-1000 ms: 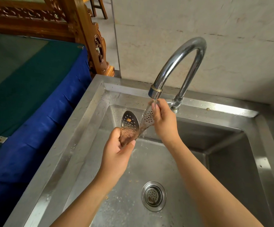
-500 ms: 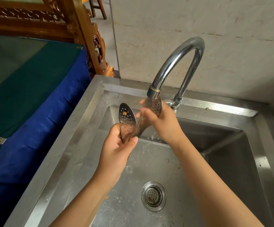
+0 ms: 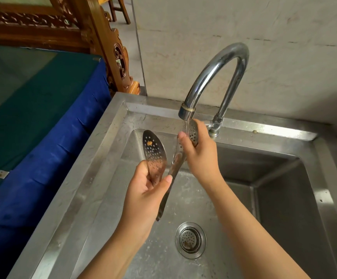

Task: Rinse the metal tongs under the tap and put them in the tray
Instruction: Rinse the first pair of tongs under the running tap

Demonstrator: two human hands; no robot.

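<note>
Tongs under the running tap, both hands on them

Left hand (image 3: 143, 195) grips the perforated metal tongs (image 3: 155, 158) low on the arms; right hand (image 3: 200, 152) clasps the other spoon-shaped blade under the curved chrome tap (image 3: 218, 77). One blade's got an orange food speck on it. Below is the stainless steel sink (image 3: 107, 158) with its round drain strainer (image 3: 190, 239), a blue cloth-covered table (image 3: 48, 133) to the left, and a pale tiled wall (image 3: 284, 47) behind.

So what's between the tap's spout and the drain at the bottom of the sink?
In the head view, the right hand holds one perforated blade of the tongs under the spout; lower, bare wet basin above the drain.
</note>
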